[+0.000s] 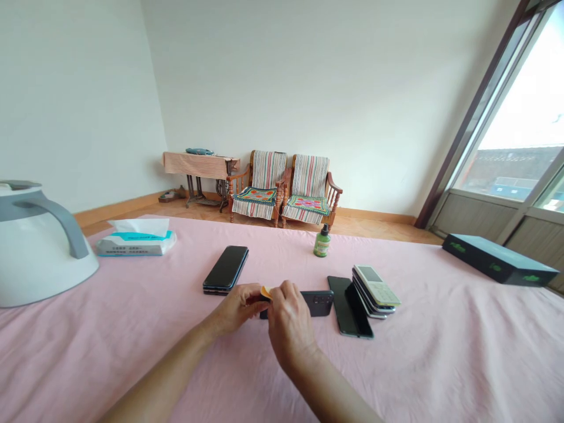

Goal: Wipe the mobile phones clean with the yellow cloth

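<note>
Bare forearms [171,365] reach up from the bottom edge over a pink cloth [79,358], their two hands meeting near the middle around a black phone [323,304]. Held crosswise, the phone has its back toward the viewer and its camera lenses at the right end; whether its lower edge touches the cloth cannot be told. The left hand [241,304] is clamped, thumb and fingers together, on the phone's left end. The right hand [291,323] covers the phone's middle, its bunched fingertips appearing pinched on a small yellow-orange piece [265,291] at the upper edge, beside the left fingers; what it is made of is unclear. The step in hand looks like working that piece against the phone's left end; the next move seems to call for a steady left hold and light, controlled right fingertips. Just beyond the left hand sits a neat stack of dark phones [226,269]. Right of the held phone, another black phone [350,308] lies flat, screen up, next to a second stack topped by a white keypad phone [378,285]. Farther back stand a green bottle [322,242] and, to the left, a tissue packet [136,242].
</note>
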Demonstrator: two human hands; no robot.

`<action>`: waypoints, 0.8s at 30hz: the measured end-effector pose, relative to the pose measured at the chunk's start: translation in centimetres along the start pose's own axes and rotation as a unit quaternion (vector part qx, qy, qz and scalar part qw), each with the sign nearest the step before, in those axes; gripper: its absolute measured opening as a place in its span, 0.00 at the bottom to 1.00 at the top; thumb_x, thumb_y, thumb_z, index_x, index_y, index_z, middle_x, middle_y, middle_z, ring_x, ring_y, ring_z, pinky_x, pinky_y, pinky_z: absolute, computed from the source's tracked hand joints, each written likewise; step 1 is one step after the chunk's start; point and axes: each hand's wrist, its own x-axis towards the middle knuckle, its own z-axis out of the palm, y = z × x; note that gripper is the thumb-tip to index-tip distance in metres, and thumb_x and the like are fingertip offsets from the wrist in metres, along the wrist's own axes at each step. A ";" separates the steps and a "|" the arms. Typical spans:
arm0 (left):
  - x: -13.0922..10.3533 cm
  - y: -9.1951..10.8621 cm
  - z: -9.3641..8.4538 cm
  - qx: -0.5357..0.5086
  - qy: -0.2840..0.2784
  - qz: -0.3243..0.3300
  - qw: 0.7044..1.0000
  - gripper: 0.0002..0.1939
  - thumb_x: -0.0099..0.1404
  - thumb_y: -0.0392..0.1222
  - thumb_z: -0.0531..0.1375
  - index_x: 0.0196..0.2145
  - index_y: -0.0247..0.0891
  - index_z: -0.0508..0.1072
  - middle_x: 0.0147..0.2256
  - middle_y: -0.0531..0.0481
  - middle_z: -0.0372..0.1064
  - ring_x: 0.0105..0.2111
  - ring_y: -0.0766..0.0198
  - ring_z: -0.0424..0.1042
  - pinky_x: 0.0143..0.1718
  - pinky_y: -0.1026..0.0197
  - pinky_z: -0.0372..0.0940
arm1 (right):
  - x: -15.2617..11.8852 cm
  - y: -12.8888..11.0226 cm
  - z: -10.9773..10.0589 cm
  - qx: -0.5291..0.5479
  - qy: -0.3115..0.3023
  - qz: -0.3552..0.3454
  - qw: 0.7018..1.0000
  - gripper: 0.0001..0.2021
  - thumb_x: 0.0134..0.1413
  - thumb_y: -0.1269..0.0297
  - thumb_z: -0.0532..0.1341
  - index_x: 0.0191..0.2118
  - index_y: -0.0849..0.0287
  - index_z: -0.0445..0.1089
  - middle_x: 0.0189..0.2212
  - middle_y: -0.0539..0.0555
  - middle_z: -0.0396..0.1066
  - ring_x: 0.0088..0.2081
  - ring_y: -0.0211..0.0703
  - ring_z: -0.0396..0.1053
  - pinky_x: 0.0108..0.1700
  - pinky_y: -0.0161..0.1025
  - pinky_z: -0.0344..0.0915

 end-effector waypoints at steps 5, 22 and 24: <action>-0.1 0.2 0.2 0.002 0.008 0.012 1.000 0.20 0.64 0.52 0.56 0.22 0.35 0.62 0.22 0.57 0.55 0.22 0.69 0.56 0.23 0.67 0.53 | 0.2 -1.2 0.3 0.016 -0.014 0.000 1.000 0.12 0.47 0.83 0.55 0.31 0.60 0.69 0.29 0.55 0.67 0.31 0.44 0.63 0.31 0.37 0.59; 0.0 0.6 0.3 0.114 0.017 -0.002 0.993 0.17 0.64 0.48 0.56 0.23 0.33 0.68 0.23 0.55 0.58 0.24 0.67 0.58 0.26 0.66 0.51 | -1.0 10.5 -5.6 0.355 0.020 0.220 0.909 0.13 0.54 0.54 0.59 0.33 0.59 0.72 0.26 0.50 0.65 0.28 0.39 0.62 0.28 0.34 0.57; 0.0 0.6 0.3 0.120 0.016 -0.003 0.993 0.17 0.65 0.47 0.56 0.23 0.33 0.67 0.23 0.56 0.58 0.24 0.67 0.58 0.26 0.66 0.50 | -0.9 10.5 -5.4 0.458 -0.010 0.274 0.846 0.15 0.50 0.50 0.61 0.33 0.59 0.71 0.23 0.48 0.65 0.24 0.38 0.61 0.25 0.32 0.55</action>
